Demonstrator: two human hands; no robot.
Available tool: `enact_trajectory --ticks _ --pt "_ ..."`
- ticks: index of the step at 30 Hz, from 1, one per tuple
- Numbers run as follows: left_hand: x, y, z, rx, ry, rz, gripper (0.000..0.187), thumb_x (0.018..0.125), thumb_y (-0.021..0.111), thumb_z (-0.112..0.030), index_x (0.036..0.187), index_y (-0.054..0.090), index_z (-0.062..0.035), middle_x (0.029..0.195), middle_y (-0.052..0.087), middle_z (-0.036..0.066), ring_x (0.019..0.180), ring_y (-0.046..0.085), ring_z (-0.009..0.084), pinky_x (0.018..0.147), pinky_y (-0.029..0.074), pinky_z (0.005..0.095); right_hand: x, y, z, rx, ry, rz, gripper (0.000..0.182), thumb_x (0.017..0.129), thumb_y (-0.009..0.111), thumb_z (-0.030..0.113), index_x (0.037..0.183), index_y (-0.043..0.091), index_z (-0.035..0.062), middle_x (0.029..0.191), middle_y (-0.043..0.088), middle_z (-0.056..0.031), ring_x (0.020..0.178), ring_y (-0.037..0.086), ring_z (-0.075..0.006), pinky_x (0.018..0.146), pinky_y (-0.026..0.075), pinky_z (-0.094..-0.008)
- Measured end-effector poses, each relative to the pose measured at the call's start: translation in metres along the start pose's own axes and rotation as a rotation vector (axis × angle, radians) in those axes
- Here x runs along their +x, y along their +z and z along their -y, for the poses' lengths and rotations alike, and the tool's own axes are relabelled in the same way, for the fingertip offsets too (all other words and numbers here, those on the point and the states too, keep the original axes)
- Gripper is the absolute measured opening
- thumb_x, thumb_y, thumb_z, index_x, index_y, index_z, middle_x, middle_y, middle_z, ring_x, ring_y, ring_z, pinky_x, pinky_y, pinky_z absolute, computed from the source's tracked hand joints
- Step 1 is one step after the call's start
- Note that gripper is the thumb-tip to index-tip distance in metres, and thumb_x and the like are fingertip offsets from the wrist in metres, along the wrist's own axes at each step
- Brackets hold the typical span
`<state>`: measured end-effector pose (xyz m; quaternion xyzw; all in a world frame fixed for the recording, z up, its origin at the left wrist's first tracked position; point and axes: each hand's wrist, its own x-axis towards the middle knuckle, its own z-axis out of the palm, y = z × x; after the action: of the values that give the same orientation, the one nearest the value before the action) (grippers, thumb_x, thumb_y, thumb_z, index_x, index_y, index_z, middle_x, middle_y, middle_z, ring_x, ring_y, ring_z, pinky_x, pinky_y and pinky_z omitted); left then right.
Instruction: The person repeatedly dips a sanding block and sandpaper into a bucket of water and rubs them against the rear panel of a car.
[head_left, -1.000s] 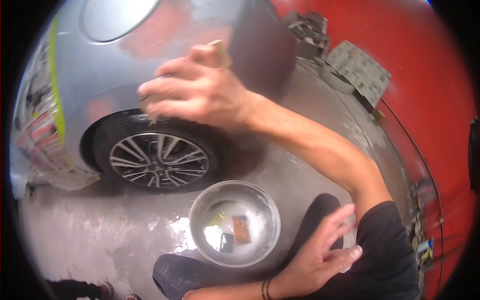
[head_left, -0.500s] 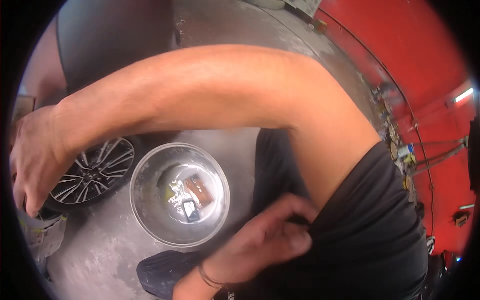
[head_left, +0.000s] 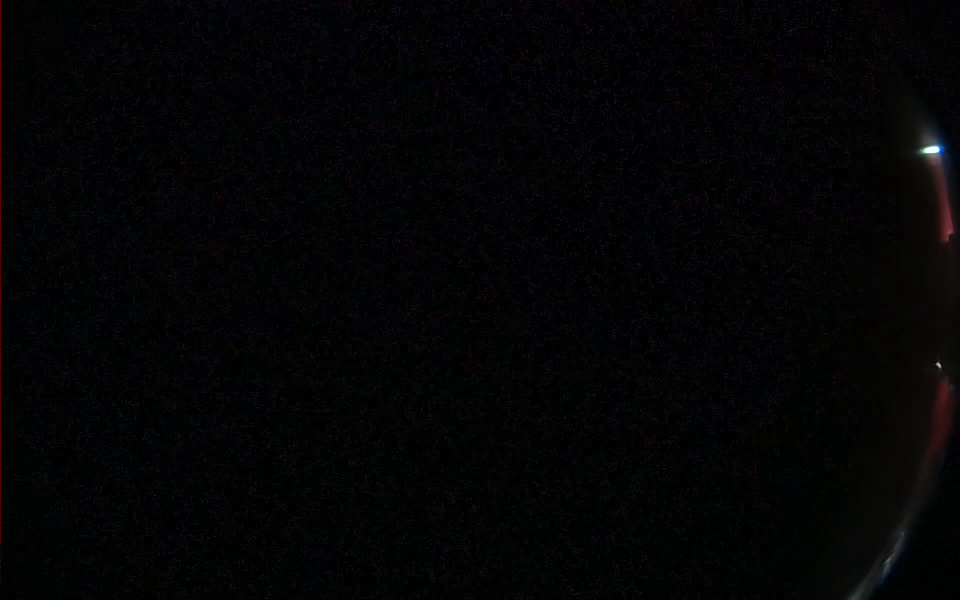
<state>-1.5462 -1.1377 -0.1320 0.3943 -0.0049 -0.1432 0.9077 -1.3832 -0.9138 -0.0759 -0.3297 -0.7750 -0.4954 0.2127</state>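
Nearly the whole head view is black, as if something dark covers the camera. Neither my left hand nor my right hand can be made out in the darkness. What either one holds or touches is hidden.
Along the far right rim a thin curved sliver still shows. In it are a small bright light (head_left: 932, 150), a strip of red wall (head_left: 941, 420) and a pale blurred streak (head_left: 890, 555) lower down.
The view has gone from bright to almost fully black. Both arms, the metal basin with things in water, and the wheel on the grey floor have disappeared from sight.
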Motion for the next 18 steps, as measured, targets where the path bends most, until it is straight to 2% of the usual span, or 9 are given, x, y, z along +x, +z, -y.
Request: enact_trajectory --ticks 9,12,15,17,18 --pt "-0.009 0.008 -0.02 0.261 0.11 0.243 0.053 0.1 0.077 -0.02 0.142 0.06 0.007 0.145 0.064 0.022 0.136 0.062 0.03 0.11 0.052 0.0427 0.029 0.032 0.031 0.052 -0.255 0.089 0.014 0.095 0.073 0.026 0.107 0.077 0.0316 0.12 0.074 0.0082 0.124 0.068 -0.0204 0.108 0.052 -0.0504" --pt "-0.013 0.014 -0.016 0.297 0.166 0.266 0.054 0.1 0.078 -0.021 0.143 0.06 0.007 0.147 0.064 0.022 0.138 0.062 0.0312 0.112 0.053 0.0441 0.04 0.031 0.041 0.109 -0.308 0.053 0.014 0.096 0.073 0.026 0.109 0.077 0.0313 0.121 0.074 0.0075 0.125 0.067 -0.021 0.108 0.052 -0.0504" --pt "-0.007 0.007 -0.019 0.308 0.183 0.304 0.055 0.101 0.078 -0.021 0.144 0.06 0.007 0.149 0.064 0.022 0.14 0.062 0.0324 0.114 0.053 0.0454 0.004 0.009 0.026 0.167 -0.224 0.16 0.015 0.097 0.072 0.026 0.11 0.077 0.0309 0.121 0.074 0.0067 0.126 0.067 -0.0217 0.108 0.053 -0.0504" --pt "-0.005 0.002 -0.018 0.359 0.21 0.34 0.056 0.101 0.078 -0.022 0.145 0.061 0.007 0.15 0.064 0.023 0.141 0.062 0.0332 0.115 0.053 0.0463 -0.029 -0.045 0.011 0.259 -0.152 0.352 0.017 0.099 0.075 0.03 0.116 0.078 0.0286 0.123 0.075 0.0037 0.129 0.066 -0.024 0.11 0.05 -0.051" --pt "-0.003 0.0 -0.019 0.388 0.226 0.352 0.056 0.101 0.078 -0.022 0.146 0.061 0.007 0.151 0.064 0.023 0.142 0.062 0.0336 0.115 0.053 0.0468 -0.042 -0.058 0.019 0.339 -0.011 0.419 0.02 0.094 0.077 0.027 0.114 0.078 0.0272 0.12 0.075 0.0051 0.127 0.067 -0.0218 0.107 0.051 -0.0485"
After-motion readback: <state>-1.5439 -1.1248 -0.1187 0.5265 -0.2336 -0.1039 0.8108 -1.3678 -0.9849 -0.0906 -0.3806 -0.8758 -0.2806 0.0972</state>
